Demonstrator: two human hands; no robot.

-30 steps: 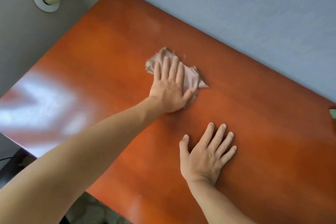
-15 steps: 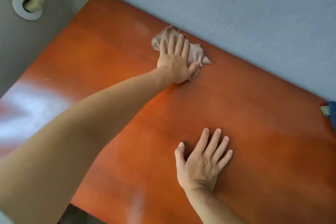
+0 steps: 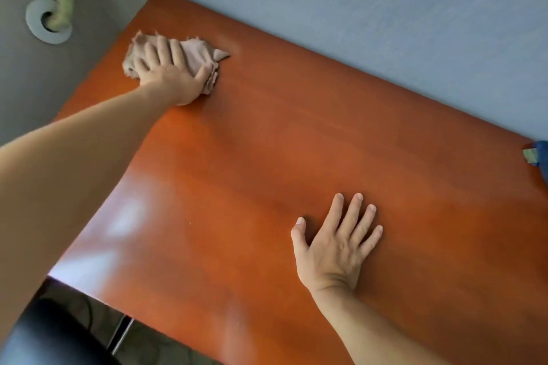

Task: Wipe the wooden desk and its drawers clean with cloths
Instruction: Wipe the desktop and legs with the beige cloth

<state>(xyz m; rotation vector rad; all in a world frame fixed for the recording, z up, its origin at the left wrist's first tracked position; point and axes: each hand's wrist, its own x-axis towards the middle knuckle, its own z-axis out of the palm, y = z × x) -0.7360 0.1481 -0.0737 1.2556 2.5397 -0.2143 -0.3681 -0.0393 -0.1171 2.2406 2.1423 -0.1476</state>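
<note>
Left hand, fingers straight, presses the cloth flat near the desk far-left corner, right hand splayed bracing – best to overlap strokes right into that corner

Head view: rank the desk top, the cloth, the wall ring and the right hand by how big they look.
1. Desk top
2. Right hand, though it is nearer the camera
3. Cloth, partly covered by the left hand
4. Wall ring
</note>
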